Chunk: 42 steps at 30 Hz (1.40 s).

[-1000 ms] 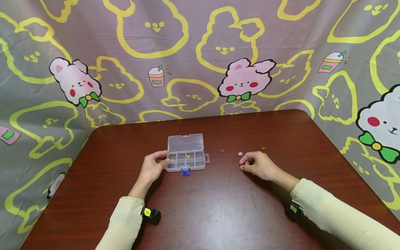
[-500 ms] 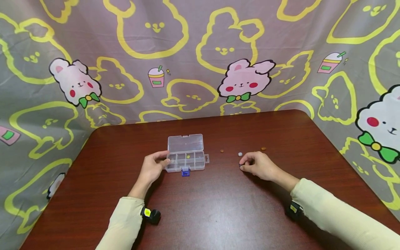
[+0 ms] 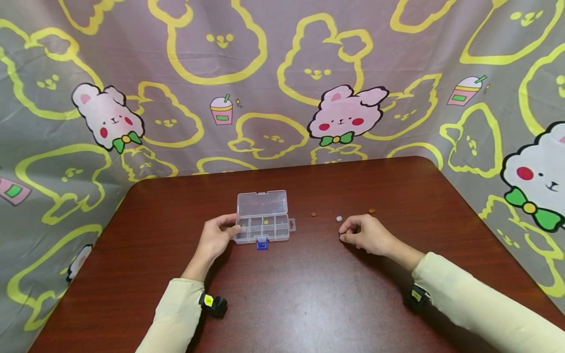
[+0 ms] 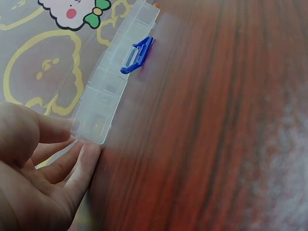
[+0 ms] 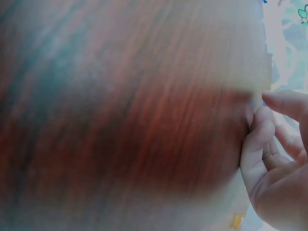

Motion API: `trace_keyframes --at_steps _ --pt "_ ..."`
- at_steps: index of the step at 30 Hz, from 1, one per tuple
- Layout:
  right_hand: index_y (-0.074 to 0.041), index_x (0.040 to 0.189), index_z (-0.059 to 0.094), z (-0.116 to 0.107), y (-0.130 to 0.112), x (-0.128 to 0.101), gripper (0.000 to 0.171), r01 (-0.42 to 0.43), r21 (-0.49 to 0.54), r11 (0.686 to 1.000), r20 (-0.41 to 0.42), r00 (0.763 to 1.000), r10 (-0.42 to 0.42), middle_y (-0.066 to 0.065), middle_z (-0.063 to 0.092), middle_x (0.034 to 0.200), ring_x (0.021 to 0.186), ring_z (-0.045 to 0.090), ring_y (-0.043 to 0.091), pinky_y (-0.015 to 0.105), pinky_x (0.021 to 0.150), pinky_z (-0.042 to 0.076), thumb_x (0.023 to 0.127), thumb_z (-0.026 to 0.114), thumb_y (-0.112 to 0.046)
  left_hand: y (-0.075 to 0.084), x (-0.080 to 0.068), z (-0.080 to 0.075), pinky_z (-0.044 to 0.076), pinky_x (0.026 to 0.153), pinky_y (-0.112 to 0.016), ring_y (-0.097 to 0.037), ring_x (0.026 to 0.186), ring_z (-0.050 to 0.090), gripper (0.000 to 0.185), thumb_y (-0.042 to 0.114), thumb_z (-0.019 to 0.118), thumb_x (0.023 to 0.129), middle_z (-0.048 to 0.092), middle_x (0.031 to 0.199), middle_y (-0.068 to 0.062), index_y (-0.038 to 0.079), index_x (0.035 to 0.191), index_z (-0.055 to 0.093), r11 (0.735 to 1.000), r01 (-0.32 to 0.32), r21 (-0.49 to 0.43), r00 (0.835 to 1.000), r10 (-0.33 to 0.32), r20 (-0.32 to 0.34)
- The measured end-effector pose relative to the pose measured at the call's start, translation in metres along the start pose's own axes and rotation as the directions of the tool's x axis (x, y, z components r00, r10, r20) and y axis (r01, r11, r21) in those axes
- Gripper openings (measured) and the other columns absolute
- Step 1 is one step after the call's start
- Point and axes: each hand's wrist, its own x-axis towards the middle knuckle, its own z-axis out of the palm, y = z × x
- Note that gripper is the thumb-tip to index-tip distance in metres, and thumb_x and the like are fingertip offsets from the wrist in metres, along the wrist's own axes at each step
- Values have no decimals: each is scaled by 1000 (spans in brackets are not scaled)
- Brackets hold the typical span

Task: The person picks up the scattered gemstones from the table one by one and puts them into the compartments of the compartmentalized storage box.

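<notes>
Two hands on table (image 3: 309, 294). L hand (image 3: 215, 239) holds left end of clear organizer box (image 3: 264, 221), thumb and fingers (image 4: 84, 163) pinching its corner; lid open, blue latch (image 3: 262, 242) facing me. R hand (image 3: 364, 234) right of box, well apart, fingers curled, tips pinching sth small and dark on wood, can't tell what. White bead (image 3: 339, 218) just beyond it, brown beads (image 3: 313, 214) near.

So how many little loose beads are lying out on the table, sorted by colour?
Brown beads: 2, one nearer the clear box, one further right.
White bead: 1.
Total: 3 lying free on the table.
</notes>
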Motion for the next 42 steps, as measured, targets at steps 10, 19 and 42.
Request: trace_keyframes --at_steps 10,19,42 --pt "-9 93 70 1 -3 1 6 -8 22 1000 -6 1000 8 3 60 70 49 51 17 28 37 41 89 73 -7 0 0 0 48 64 -17 -8 76 60 34 -5 66 91 67 120 -25 -7 125 66 1000 -4 -6 1000 4 2" --pt "-9 92 70 5 -7 4 5 3 36 999 -13 1000 -3 2 60 69 49 52 18 28 37 42 88 73 -7 -1 1 0 48 64 -17 -8 75 60 34 -6 66 91 67 119 -26 -7 125 66 1000 -6 -14 1000 6 -1" --pt "-5 92 72 33 -30 25 6 67 84 994 -9 998 -67 1 62 68 48 54 20 29 38 42 87 74 -4 0 -1 2 49 62 -18 -12 74 62 33 -6 66 90 67 117 -26 -8 124 66 1000 -5 -26 1000 5 -8"
